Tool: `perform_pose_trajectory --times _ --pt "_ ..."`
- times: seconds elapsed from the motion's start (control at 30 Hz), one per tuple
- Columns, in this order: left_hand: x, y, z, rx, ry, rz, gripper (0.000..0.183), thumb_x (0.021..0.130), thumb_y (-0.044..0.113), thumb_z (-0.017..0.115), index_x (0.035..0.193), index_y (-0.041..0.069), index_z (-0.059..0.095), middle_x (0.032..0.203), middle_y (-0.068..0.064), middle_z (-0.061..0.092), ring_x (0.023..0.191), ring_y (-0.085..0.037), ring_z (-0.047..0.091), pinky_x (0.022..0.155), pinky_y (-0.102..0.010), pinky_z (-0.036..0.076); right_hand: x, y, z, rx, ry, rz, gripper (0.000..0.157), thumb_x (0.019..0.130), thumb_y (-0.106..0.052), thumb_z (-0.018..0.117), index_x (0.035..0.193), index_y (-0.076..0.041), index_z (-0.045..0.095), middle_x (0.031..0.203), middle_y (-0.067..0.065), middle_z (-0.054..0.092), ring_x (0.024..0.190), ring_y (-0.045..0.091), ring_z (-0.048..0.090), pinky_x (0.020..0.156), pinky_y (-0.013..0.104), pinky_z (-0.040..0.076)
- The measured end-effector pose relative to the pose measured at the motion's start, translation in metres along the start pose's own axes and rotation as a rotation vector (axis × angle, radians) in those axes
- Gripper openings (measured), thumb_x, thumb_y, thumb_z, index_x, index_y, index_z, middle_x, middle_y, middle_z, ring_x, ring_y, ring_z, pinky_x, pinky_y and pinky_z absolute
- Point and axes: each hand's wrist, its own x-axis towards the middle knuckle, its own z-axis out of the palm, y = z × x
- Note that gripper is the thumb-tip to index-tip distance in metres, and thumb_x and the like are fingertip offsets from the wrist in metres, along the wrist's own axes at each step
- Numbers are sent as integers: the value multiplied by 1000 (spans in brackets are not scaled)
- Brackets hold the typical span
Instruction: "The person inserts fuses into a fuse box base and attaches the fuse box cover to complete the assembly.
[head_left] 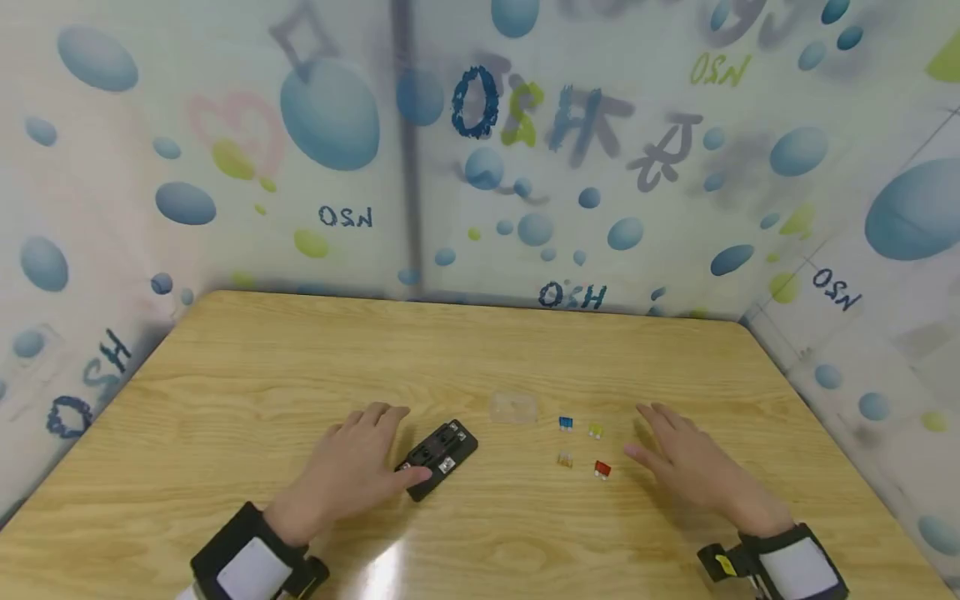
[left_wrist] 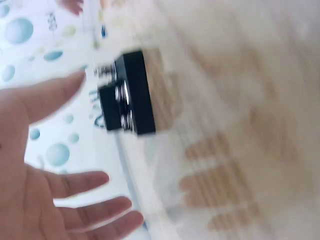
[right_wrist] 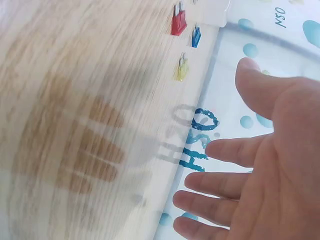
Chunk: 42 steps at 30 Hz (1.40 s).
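Note:
My left hand (head_left: 352, 467) hovers beside a black fuse block (head_left: 435, 454) with metal terminals. Its thumb overlaps the block in the head view, but the left wrist view shows a gap. Straight, spread fingers hold nothing there. Right of centre lie small blade fuses: blue (head_left: 566, 423), yellow (head_left: 596, 431), pale orange (head_left: 565, 460) and red (head_left: 602, 469). Beside them, above the table, is my right hand (head_left: 693, 471), its fingers extended and nothing in its grasp. The red fuse (right_wrist: 178, 20) and yellow fuse (right_wrist: 182, 68) show their metal prongs in the right wrist view.
A shallow clear plastic tray (head_left: 513, 407) lies between the block and the fuses, towards the back. The glossy wooden table (head_left: 300, 350) ends at a patterned backdrop (head_left: 480, 208) behind and at the sides. Each wrist wears a black strap with a camera.

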Motion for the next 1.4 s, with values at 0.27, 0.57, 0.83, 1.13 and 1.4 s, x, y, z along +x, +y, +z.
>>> perform_pose_trajectory --times 0.27,0.57,0.83,1.13,1.4 --pt "-3 7 8 -55 -22 -52 70 78 55 69 120 0 56 118 -23 59 99 -38 58 75 -55 53 5 3 -3 2 -2 12 68 99 -40 48 141 12 35 144 46 28 126 63 31 95 74 32" --pt "-10 7 14 117 -4 -10 70 73 64 68 98 0 55 85 -12 52 70 -24 50 51 -40 46 13 4 -5 -3 0 17 71 98 -45 48 141 11 36 147 45 21 127 65 27 94 77 31" --pt "-6 12 16 59 -51 -65 72 69 61 71 103 -1 56 83 -10 53 67 -23 50 48 -35 42 18 1 -6 10 -16 23 70 98 -42 50 141 11 36 148 45 20 128 65 25 94 77 31" --pt "-2 19 18 -51 -28 -92 64 64 46 80 98 -4 58 81 -10 55 65 -20 50 50 -33 44 20 0 -6 0 -26 23 72 98 -46 48 142 10 36 149 43 20 129 63 26 94 76 32" --pt "4 24 19 -139 -34 -199 60 58 38 87 89 -7 62 76 -11 56 61 -20 51 48 -29 44 23 -1 -5 -9 -30 13 70 98 -45 49 141 9 37 148 43 24 128 62 28 96 74 32"
